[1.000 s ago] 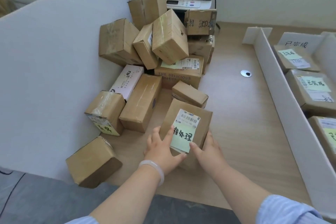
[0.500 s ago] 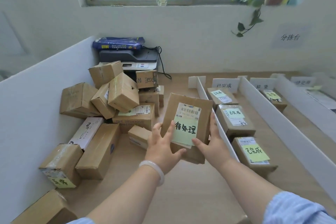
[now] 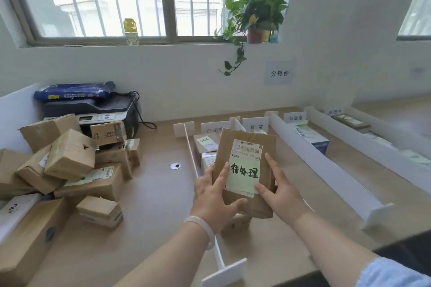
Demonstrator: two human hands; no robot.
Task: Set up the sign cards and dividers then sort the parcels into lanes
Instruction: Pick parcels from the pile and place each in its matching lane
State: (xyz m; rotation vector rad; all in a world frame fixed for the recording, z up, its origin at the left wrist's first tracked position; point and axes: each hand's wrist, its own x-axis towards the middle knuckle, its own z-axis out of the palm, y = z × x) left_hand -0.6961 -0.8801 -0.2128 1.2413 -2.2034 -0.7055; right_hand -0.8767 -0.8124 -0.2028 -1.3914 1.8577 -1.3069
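Parcel (image 3: 245, 147): gripped by left hand (image 3: 213, 196) and right hand (image 3: 278, 191).
First lane (image 3: 256, 244): labelled boxes (image 3: 205, 144).
Table (image 3: 154, 205): open wood beside divider (image 3: 224, 271).

I count two hands, my left hand (image 3: 213, 196) and my right hand (image 3: 281, 190), which together hold one parcel (image 3: 245, 147) with one green note (image 3: 243, 176) on it. In the heap of brown parcels (image 3: 70, 158) at the left of the bench (image 3: 158, 205) I count about ten; they overlap, so the exact number I cannot tell. I see four white dividers (image 3: 326, 165) and four sign cards (image 3: 256, 126). In the first lane lie three sorted parcels (image 3: 205, 143), in the third lane one blue and white box (image 3: 313, 138). There is one printer (image 3: 93, 109) with one blue pack (image 3: 72, 92) on it, one bottle (image 3: 130, 30), one potted plant (image 3: 254, 14) and one paper sign (image 3: 279, 73) on the wall.
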